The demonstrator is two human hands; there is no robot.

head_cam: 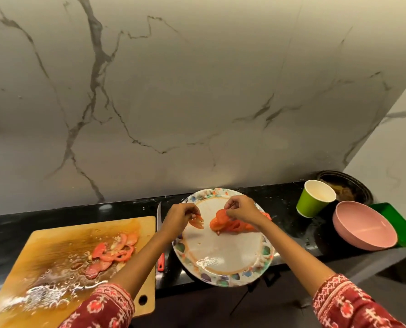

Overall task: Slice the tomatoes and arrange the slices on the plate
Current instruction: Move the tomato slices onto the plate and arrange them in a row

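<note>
The black stone bench (287, 204) carries everything, with the wet wooden cutting board (55, 252) at its eight o'clock side and the round white plate with a mottled coloured rim (221, 256) at centre. On the board a loose heap of red tomato slices (113, 250) waits, lying in juice. Toward three o'clock stand a pink bowl (363, 229), a green paper cup (314, 198) and a green tray (401, 223), with a dark round pan (346, 185) behind. A knife with a red handle (160, 256) lies between board and plate. The step in hand looks like arranging: a fanned row of overlapping tomato slices on the plate (230, 223) runs from the plate's middle toward two o'clock. The right hand (241, 209) has its grip pinched on the end slice of that row. The left hand (179, 217), at the plate's ten o'clock, has its grip closed on a couple of further slices (197, 222). The next move probably calls for laying these beside the row, each overlapping lightly, then fetching more from the board; wet slices may slip or tear.
</note>
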